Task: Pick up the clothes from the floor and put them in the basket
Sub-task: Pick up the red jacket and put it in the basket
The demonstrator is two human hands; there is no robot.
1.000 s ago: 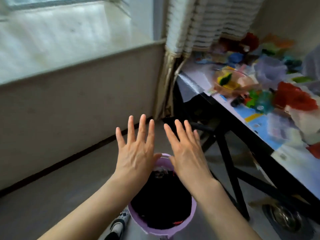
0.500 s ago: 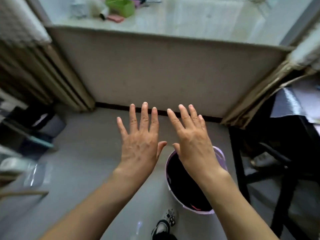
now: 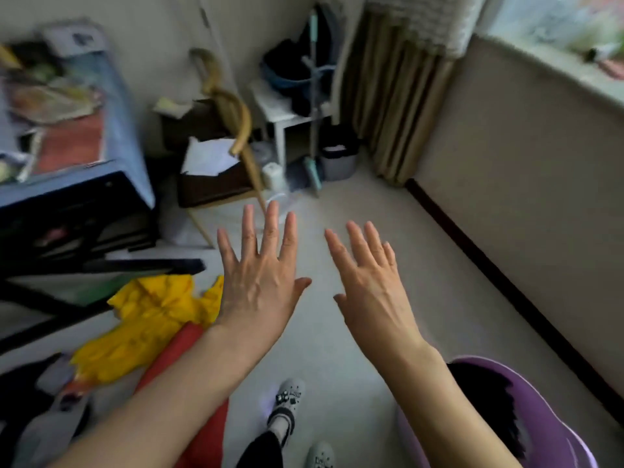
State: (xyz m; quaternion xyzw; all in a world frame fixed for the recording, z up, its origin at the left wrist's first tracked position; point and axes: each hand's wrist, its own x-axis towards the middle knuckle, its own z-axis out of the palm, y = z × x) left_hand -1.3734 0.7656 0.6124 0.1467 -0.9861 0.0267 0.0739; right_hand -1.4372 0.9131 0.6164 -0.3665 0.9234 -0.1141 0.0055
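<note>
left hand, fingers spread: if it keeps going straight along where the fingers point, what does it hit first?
Probably the slanted wooden stick just beyond the left hand's fingertips, then the white stool. Depth is unclear; the hand may sit well above the bare floor.

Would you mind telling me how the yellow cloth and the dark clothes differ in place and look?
The yellow cloth lies crumpled on the floor at the left; the dark clothes already sit inside the purple basket at the right. The yellow cloth is bright, the dark clothes near black. Neither the left hand nor the right hand touches either.
</note>
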